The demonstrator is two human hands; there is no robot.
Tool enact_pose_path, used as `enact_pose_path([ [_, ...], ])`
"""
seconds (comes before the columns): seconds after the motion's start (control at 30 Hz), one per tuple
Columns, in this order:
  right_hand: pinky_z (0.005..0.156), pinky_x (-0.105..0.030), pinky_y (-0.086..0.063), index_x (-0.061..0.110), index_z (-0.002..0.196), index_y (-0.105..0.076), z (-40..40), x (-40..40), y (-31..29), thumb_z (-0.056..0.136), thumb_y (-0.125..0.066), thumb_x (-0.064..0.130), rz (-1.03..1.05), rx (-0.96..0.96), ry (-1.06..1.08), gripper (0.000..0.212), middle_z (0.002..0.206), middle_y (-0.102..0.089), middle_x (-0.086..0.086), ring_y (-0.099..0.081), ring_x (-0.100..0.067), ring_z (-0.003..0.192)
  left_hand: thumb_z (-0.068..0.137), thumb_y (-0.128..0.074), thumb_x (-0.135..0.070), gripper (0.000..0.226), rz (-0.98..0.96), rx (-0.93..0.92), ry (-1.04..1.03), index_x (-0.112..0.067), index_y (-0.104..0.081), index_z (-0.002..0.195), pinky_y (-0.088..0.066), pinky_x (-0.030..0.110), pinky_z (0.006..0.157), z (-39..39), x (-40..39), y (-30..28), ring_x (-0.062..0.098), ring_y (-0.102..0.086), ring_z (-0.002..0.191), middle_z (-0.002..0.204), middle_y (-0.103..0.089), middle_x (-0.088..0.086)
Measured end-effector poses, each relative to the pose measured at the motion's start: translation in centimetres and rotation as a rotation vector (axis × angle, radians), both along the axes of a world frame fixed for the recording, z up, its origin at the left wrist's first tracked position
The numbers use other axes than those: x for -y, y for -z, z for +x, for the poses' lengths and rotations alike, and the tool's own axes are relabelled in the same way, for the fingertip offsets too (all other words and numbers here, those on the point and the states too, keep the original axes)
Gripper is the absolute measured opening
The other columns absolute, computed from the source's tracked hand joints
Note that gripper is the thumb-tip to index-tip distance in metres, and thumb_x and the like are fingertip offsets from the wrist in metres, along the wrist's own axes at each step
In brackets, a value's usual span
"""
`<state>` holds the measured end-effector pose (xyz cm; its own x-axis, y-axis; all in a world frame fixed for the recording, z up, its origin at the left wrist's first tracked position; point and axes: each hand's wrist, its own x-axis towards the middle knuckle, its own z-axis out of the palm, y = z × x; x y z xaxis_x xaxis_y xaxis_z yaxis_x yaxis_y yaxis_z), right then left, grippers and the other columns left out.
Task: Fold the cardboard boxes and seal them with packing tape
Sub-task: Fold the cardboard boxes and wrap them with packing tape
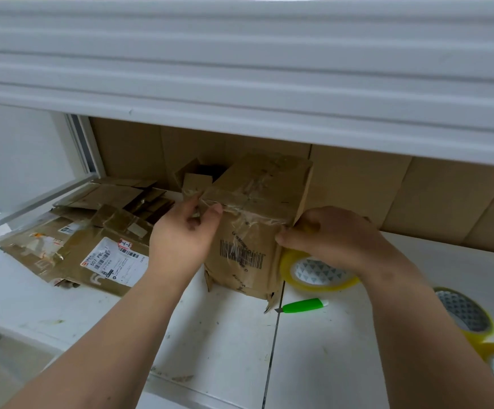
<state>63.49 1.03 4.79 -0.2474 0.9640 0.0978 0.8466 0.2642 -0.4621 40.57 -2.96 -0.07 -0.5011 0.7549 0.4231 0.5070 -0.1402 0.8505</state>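
A folded cardboard box (pixel 254 225) stands upright on the white tabletop (pixel 225 343) near its back edge, clear tape across its top edge and front. The left hand (pixel 185 231) pinches the tape at the box's upper left corner. The right hand (pixel 328 234) grips a yellow tape roll (pixel 313 274) just beside the box's right side. A green cutter (pixel 303 305) lies in front. Flattened boxes (pixel 92 246) lie toward the left edge; two more tape rolls (pixel 469 317) sit by the right edge.

A green knife (pixel 301 305) lies on the white bench (pixel 328 364) at lower centre. A white ribbed shutter (pixel 239 54), possibly a roll-down door, spans the upper frame. A window frame (pixel 83 146) stands upper left.
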Motion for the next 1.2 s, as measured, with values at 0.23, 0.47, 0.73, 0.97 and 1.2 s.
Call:
enact_pose_path([
  [0.23,0.084,-0.041,-0.035,0.029,0.064,-0.067,-1.6,0.2,0.8,0.056,-0.013,0.106,0.238,0.132,0.149,0.094,0.059,-0.062,0.013,-0.055,-0.007,0.064,0.064,-0.068,-0.072,0.066,-0.032,-0.155,-0.036,-0.025,-0.061,0.109,-0.038,0.019,0.061,0.9,-1.2,0.0,0.007,-0.056,0.086,0.095,-0.059,-0.014],
  [0.47,0.082,-0.038,-0.032,0.031,0.071,-0.066,-1.0,0.1,0.9,0.069,-0.023,0.096,0.256,0.148,0.086,0.078,0.065,-0.061,0.014,-0.055,-0.004,0.066,0.092,-0.064,-0.048,0.026,0.004,0.068,0.081,-0.034,-0.072,0.112,-0.041,0.012,0.071,-0.8,-1.3,1.3,-0.007,-0.060,0.084,0.086,-0.068,-0.022],
  [0.73,0.072,-0.027,-0.043,0.054,0.082,-0.061,-0.4,0.7,0.2,0.066,-0.046,0.080,-0.073,-0.135,-0.038,0.034,0.094,-0.062,0.022,-0.058,-0.002,0.089,0.096,-0.063,-0.028,0.023,0.031,0.452,0.089,-0.021,-0.073,0.115,-0.044,0.009,0.065,-1.7,-2.7,1.0,-0.001,-0.064,0.079,0.077,-0.071,-0.019],
  [0.97,0.079,-0.031,-0.057,0.050,0.095,-0.063,-1.1,2.0,1.6,0.068,-0.065,0.039,-0.247,-0.505,-0.076,0.029,0.106,-0.068,0.013,-0.067,-0.011,0.093,0.096,-0.053,-0.019,0.044,-0.013,0.404,0.076,-0.031,-0.051,0.139,-0.051,0.049,0.099,-2.6,-4.2,-0.6,0.026,-0.063,0.112,0.121,-0.064,0.003],
  [1.2,0.093,-0.045,-0.056,0.034,0.104,-0.068,-1.2,2.5,2.9,0.087,-0.068,0.010,-0.329,-0.725,-0.095,0.030,0.108,-0.073,-0.002,-0.071,-0.022,0.098,0.069,-0.050,-0.087,0.095,0.015,-0.323,0.170,-0.039,-0.033,0.149,-0.011,0.041,0.115,1.5,-2.0,0.7,0.022,0.008,0.151,0.160,0.006,-0.027],
])
